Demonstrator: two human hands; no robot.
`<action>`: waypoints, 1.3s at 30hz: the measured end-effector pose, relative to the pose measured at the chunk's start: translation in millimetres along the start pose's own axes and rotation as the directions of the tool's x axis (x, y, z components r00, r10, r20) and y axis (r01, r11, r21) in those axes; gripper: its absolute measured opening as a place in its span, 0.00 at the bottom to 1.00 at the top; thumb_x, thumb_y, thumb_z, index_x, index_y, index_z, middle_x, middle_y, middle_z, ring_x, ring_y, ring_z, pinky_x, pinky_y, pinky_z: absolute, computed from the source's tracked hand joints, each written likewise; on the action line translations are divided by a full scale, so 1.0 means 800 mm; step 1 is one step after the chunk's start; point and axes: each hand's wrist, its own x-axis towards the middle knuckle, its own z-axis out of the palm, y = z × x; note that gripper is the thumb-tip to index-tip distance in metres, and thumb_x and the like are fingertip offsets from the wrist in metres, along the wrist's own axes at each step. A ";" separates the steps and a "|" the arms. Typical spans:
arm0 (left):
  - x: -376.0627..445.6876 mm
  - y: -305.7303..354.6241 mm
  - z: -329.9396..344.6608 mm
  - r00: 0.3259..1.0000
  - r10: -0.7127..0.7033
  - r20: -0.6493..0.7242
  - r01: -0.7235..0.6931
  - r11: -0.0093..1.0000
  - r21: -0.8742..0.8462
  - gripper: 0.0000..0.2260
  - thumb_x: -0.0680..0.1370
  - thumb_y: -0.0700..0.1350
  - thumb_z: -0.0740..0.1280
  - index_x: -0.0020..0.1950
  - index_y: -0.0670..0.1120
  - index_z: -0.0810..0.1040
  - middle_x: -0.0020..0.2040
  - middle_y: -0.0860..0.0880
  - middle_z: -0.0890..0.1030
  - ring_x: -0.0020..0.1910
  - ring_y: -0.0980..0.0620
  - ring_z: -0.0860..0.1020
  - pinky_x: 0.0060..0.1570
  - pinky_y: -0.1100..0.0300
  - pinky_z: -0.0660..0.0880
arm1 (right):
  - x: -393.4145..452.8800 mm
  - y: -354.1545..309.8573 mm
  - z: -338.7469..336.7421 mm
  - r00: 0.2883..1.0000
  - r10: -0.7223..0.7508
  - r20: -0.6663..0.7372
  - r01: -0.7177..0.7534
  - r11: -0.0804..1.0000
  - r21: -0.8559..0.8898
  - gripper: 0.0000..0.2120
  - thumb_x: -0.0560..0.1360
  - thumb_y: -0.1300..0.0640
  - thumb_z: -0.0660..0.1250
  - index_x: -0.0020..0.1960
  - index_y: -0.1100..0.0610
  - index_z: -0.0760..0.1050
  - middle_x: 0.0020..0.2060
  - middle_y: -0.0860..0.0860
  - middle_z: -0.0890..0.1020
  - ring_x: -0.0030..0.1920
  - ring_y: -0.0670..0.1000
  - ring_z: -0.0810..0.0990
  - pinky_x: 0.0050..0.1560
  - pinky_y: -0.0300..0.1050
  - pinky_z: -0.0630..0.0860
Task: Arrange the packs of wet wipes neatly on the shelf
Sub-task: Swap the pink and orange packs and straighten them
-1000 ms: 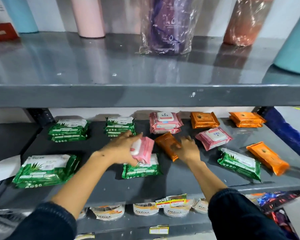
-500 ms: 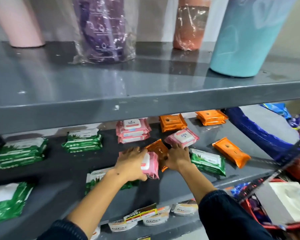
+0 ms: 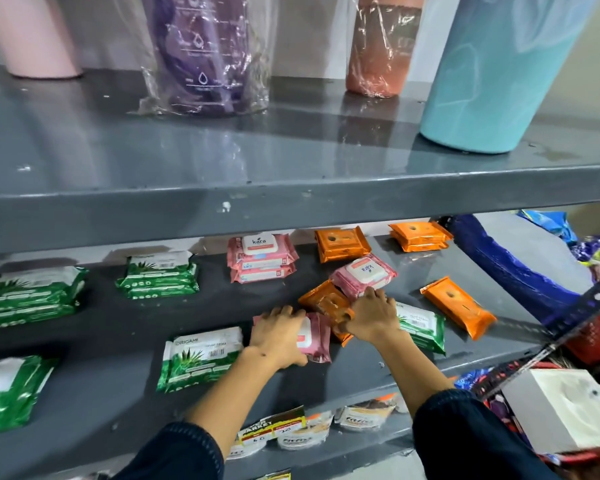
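My left hand [image 3: 279, 336] grips a pink wipes pack [image 3: 314, 337] on the grey middle shelf [image 3: 118, 327]. My right hand [image 3: 369, 317] is closed on an orange pack [image 3: 323, 299] and its fingertips touch a second pink pack [image 3: 362, 273]. A green pack [image 3: 421, 325] lies partly under my right wrist. At the back stand a pink stack [image 3: 260, 256], two orange stacks [image 3: 342, 242] [image 3: 418, 235] and a green stack [image 3: 160, 273]. A loose orange pack [image 3: 456, 306] lies tilted at the right. More green packs [image 3: 201, 356] [image 3: 28, 294] lie to the left.
The upper shelf [image 3: 291, 195] overhangs the packs and carries tall tumblers, among them a teal one [image 3: 492, 74] and a wrapped purple one [image 3: 205, 53]. A blue bag [image 3: 506, 268] lies at the shelf's right end. A white box [image 3: 565, 407] sits at lower right.
The camera has swung right and closer. My left hand has brought the pink pack down to the shelf. My right hand has stayed on the orange pack, now reaching the second pink pack.
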 end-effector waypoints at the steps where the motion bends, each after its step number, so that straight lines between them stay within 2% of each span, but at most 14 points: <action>1: 0.000 -0.001 -0.001 1.000 -0.004 0.002 0.004 1.000 0.010 0.38 0.63 0.56 0.74 0.68 0.50 0.63 0.65 0.45 0.71 0.63 0.43 0.70 0.61 0.48 0.69 | -0.001 -0.002 -0.001 1.000 0.010 -0.001 -0.010 1.000 0.006 0.31 0.69 0.40 0.68 0.64 0.60 0.73 0.68 0.57 0.69 0.69 0.60 0.64 0.70 0.57 0.62; 6: 0.001 -0.007 0.000 0.998 -0.052 -0.038 0.052 0.999 -0.004 0.43 0.64 0.59 0.73 0.72 0.48 0.57 0.69 0.44 0.68 0.68 0.42 0.66 0.66 0.47 0.63 | -0.007 -0.016 -0.003 0.996 0.087 -0.005 -0.087 0.995 0.046 0.26 0.71 0.47 0.64 0.64 0.59 0.72 0.68 0.57 0.69 0.70 0.59 0.64 0.70 0.56 0.61; 10: -0.013 -0.017 -0.002 1.000 -0.004 -0.023 0.001 0.992 -0.125 0.52 0.63 0.61 0.74 0.75 0.46 0.46 0.77 0.44 0.52 0.76 0.44 0.50 0.74 0.43 0.47 | -0.014 -0.027 -0.006 0.993 0.114 0.012 -0.115 0.991 0.070 0.26 0.73 0.48 0.60 0.67 0.59 0.69 0.71 0.57 0.66 0.71 0.59 0.62 0.71 0.56 0.61; 13: -0.030 -0.049 -0.003 0.996 -0.078 0.036 0.081 0.991 -0.109 0.54 0.61 0.60 0.75 0.75 0.45 0.45 0.78 0.44 0.48 0.76 0.43 0.46 0.73 0.42 0.44 | -0.019 -0.031 0.000 0.998 0.047 -0.042 -0.043 0.994 0.098 0.26 0.73 0.46 0.60 0.68 0.56 0.68 0.71 0.57 0.67 0.71 0.61 0.63 0.71 0.57 0.61; 16: -0.047 -0.085 -0.011 0.983 -0.157 0.096 0.164 0.984 -0.070 0.52 0.59 0.60 0.77 0.74 0.48 0.52 0.77 0.45 0.53 0.75 0.42 0.50 0.73 0.38 0.47 | -0.025 -0.037 0.007 0.978 -0.136 -0.157 0.159 0.977 0.142 0.20 0.76 0.50 0.59 0.68 0.49 0.69 0.72 0.56 0.67 0.72 0.61 0.63 0.71 0.59 0.61; 19: -0.065 -0.102 -0.012 0.971 -0.171 0.168 0.196 0.970 -0.146 0.51 0.58 0.59 0.78 0.74 0.51 0.55 0.76 0.46 0.58 0.74 0.43 0.57 0.72 0.43 0.56 | -0.038 -0.046 0.012 0.922 -0.216 -0.320 0.301 0.922 0.244 0.16 0.76 0.54 0.60 0.63 0.51 0.75 0.64 0.57 0.77 0.63 0.61 0.74 0.62 0.53 0.72; 20: -0.069 -0.104 -0.013 0.966 -0.169 0.195 0.201 0.967 -0.157 0.52 0.58 0.57 0.79 0.74 0.51 0.55 0.76 0.46 0.58 0.74 0.44 0.59 0.72 0.45 0.58 | -0.041 -0.050 0.012 0.918 -0.240 -0.315 0.337 0.892 0.301 0.16 0.76 0.54 0.61 0.63 0.53 0.75 0.62 0.57 0.79 0.61 0.61 0.76 0.61 0.51 0.73; 22: -0.077 -0.108 -0.014 0.966 -0.179 0.186 0.208 0.966 -0.151 0.51 0.59 0.54 0.80 0.74 0.51 0.55 0.76 0.47 0.60 0.73 0.44 0.61 0.70 0.48 0.62 | -0.043 -0.060 0.014 0.907 -0.370 -0.200 0.419 0.832 0.363 0.21 0.76 0.51 0.65 0.67 0.56 0.72 0.66 0.57 0.77 0.68 0.57 0.71 0.67 0.48 0.68; 24: -0.085 -0.112 -0.013 0.967 -0.209 0.145 0.229 0.964 -0.137 0.48 0.60 0.52 0.79 0.73 0.51 0.57 0.75 0.47 0.63 0.71 0.44 0.64 0.68 0.49 0.65 | -0.046 -0.073 0.020 0.866 -0.497 -0.046 0.485 0.815 0.318 0.31 0.74 0.45 0.67 0.73 0.56 0.64 0.72 0.57 0.68 0.75 0.52 0.60 0.74 0.46 0.57; 26: -0.091 -0.115 -0.011 0.966 -0.231 0.117 0.246 0.960 -0.134 0.46 0.61 0.52 0.79 0.73 0.51 0.59 0.74 0.47 0.64 0.71 0.45 0.65 0.67 0.49 0.66 | -0.046 -0.082 0.026 0.847 -0.531 0.019 0.510 0.822 0.252 0.38 0.72 0.43 0.69 0.75 0.55 0.59 0.76 0.56 0.60 0.77 0.52 0.53 0.77 0.49 0.52; 31: -0.104 -0.135 -0.013 0.956 -0.270 0.109 0.284 0.949 -0.139 0.45 0.62 0.51 0.79 0.73 0.52 0.58 0.74 0.48 0.64 0.71 0.45 0.65 0.66 0.49 0.65 | -0.044 -0.095 0.027 0.837 -0.548 0.003 0.531 0.813 0.240 0.37 0.71 0.52 0.72 0.74 0.54 0.59 0.75 0.58 0.61 0.76 0.57 0.57 0.76 0.48 0.54; 39: -0.119 -0.166 -0.017 0.940 -0.323 0.108 0.338 0.925 -0.175 0.45 0.60 0.49 0.80 0.72 0.52 0.61 0.72 0.47 0.67 0.68 0.44 0.69 0.63 0.51 0.68 | -0.047 -0.108 0.029 0.839 -0.543 -0.020 0.524 0.799 0.294 0.36 0.69 0.55 0.73 0.73 0.55 0.62 0.73 0.58 0.64 0.73 0.58 0.61 0.75 0.52 0.58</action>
